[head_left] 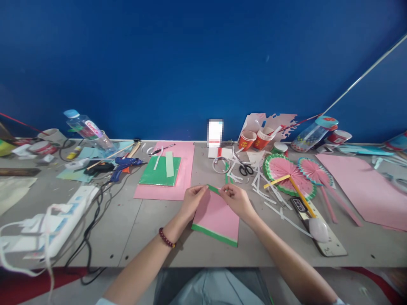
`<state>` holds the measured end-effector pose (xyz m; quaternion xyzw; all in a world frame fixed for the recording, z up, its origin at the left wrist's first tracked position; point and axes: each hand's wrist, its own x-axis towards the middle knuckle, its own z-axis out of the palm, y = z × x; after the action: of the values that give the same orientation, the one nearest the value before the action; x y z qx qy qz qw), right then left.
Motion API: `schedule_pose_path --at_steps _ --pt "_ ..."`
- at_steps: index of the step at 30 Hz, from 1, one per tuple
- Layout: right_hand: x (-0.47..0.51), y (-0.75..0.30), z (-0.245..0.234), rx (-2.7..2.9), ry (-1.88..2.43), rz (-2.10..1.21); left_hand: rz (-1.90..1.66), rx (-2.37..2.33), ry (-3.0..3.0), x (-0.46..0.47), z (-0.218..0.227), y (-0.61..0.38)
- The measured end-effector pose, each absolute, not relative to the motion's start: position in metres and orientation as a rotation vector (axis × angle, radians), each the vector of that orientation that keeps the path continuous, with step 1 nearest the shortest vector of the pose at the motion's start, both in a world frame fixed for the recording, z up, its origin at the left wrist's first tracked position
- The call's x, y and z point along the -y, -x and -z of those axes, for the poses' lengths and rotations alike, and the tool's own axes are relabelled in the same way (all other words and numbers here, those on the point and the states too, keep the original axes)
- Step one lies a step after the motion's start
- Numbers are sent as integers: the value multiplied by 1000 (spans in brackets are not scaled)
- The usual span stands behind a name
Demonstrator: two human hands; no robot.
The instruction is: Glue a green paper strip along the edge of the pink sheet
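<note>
A pink sheet of paper (pixel 218 218) with green bands on its near and far edges lies in front of me at the table's middle. At its far left corner, my left hand (pixel 193 199) is closed, pinching the green edge between thumb and fingers. My right hand (pixel 235 201) pinches the same far edge a little to the right, its fingers curled. Part of the far band is covered by my fingers. Beyond the left hand, a stack of green paper (pixel 160 176) rests on a larger pink sheet (pixel 186 182).
Scissors (pixel 246 170), white paper strips (pixel 267 197) and watermelon-patterned paper fans (pixel 282 169) lie to the right, with a phone (pixel 332 241) nearer. Red cups (pixel 247 140) stand behind. On the left are a blue glue gun (pixel 125 167), a power strip (pixel 74 216) with cables and a bottle (pixel 87 127).
</note>
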<state>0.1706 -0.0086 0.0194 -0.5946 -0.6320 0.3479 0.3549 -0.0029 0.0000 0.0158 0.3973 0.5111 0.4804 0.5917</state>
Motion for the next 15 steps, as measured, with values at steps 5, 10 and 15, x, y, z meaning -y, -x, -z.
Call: schedule_pose_path --at_steps 5,10,15 --pt "8 -171 -18 1644 1536 -843 -1117 -1190 -859 0 -16 3" --pt "8 -171 -19 1650 1525 -836 -1101 -1146 -809 0 -16 3" --pt "7 -172 -17 1646 1536 -845 -1091 -1110 -789 1 -16 3"
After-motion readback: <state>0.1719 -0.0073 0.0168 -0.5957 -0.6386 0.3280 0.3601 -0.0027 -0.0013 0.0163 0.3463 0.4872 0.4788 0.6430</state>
